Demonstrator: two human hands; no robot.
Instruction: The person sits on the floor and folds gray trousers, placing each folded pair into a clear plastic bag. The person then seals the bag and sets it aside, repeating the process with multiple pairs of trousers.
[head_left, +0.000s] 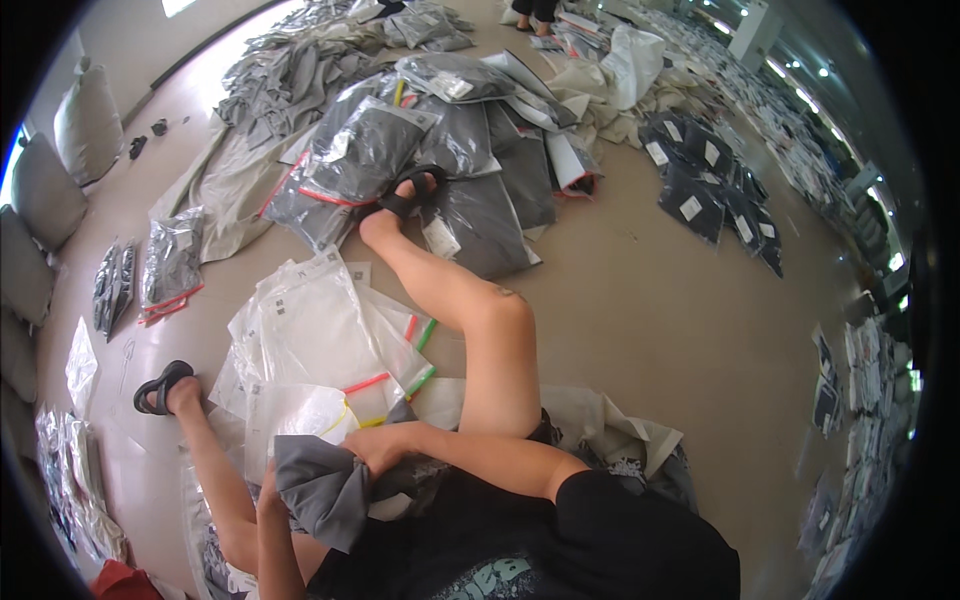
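A matte, plain grey piece of cloth (322, 490), bunched into soft, deep folds with a broad smooth panel at its upper left, is held above the lap of a person seated low in a black short-sleeved T-shirt (600, 540). The fingers of the right hand (380, 447) are closed on its gathered upper right edge; the left hand (268, 484) is mostly hidden at the cloth's left side, and its grip cannot be told. Just beyond lies a fanned stack of translucent white plastic bags (310, 320) with red, green and yellow edge strips. The right foot, in a black open-toed sandal (405, 203), touches a mound of dark grey garments in clear plastic bags (460, 140). Farther off, loose grey fabric (285, 85) lies heaped on the beige floor (640, 310), with navy packets (705, 165) to the right and bulging pale sacks (88, 125) along the left.
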